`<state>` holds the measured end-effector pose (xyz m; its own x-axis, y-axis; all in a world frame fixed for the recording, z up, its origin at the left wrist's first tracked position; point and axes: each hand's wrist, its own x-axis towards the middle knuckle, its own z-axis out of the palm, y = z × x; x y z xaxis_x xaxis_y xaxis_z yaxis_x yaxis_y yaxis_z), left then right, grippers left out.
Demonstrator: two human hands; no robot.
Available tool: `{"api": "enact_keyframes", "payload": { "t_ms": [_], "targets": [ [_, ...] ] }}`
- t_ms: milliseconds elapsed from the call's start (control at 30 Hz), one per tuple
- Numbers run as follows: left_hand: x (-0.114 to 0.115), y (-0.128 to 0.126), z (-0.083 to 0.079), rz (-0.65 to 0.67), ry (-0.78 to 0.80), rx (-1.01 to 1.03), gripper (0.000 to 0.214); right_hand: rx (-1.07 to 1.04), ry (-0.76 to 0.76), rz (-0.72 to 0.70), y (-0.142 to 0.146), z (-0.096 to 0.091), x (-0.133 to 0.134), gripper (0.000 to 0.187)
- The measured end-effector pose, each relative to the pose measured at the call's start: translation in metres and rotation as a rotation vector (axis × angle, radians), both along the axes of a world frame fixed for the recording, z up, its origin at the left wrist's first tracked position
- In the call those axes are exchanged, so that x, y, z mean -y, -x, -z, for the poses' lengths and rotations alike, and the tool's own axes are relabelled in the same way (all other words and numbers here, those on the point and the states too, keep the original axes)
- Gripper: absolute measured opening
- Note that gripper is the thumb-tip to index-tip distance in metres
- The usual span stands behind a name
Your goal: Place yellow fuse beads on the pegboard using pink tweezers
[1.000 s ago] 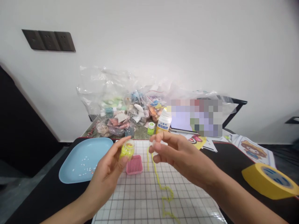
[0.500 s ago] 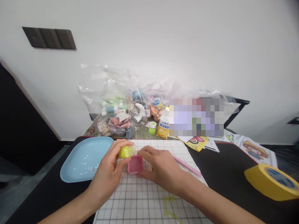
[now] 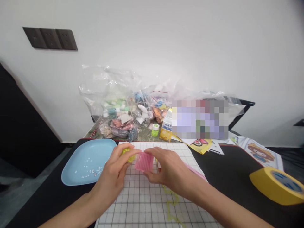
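Note:
My left hand (image 3: 109,172) is closed on a small clear jar of yellow-green beads (image 3: 128,155), lying on its side with its mouth towards the right. Pinched between the thumb and fingers of my right hand (image 3: 169,167) is a small pink ridged tray (image 3: 144,162), tilted up at the jar's mouth. I cannot tell whether the two touch. Both are held over a white gridded board (image 3: 140,205). On the board, a wavy line of yellow-green beads (image 3: 175,201) runs below my right hand, and a pink stick-like tool (image 3: 196,171) lies partly hidden behind that hand.
A blue plate (image 3: 71,164) with scattered white beads is at left. Bagged beads (image 3: 121,123), a green bead jar (image 3: 155,130) and a yellow-white bottle (image 3: 166,126) stand at the back. Right of the board are papers (image 3: 261,152) and a roll of yellow tape (image 3: 268,186).
My right hand has raised and tilted the pink tray, bringing it slightly right and up to the jar's mouth. The jar has turned a little, and its mouth is now mostly hidden.

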<state>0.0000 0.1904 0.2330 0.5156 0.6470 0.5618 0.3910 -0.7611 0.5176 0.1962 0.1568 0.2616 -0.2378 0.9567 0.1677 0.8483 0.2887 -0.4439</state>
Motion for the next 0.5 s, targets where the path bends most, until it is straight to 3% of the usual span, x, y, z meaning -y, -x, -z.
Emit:
{"api": "enact_keyframes", "payload": {
  "t_ms": [500],
  "targets": [
    [0.0032, 0.0005, 0.0032, 0.042, -0.164, -0.068, 0.062, -0.06, 0.067, -0.027, 0.0014, 0.0017, 0.002, 0.042]
  ]
}}
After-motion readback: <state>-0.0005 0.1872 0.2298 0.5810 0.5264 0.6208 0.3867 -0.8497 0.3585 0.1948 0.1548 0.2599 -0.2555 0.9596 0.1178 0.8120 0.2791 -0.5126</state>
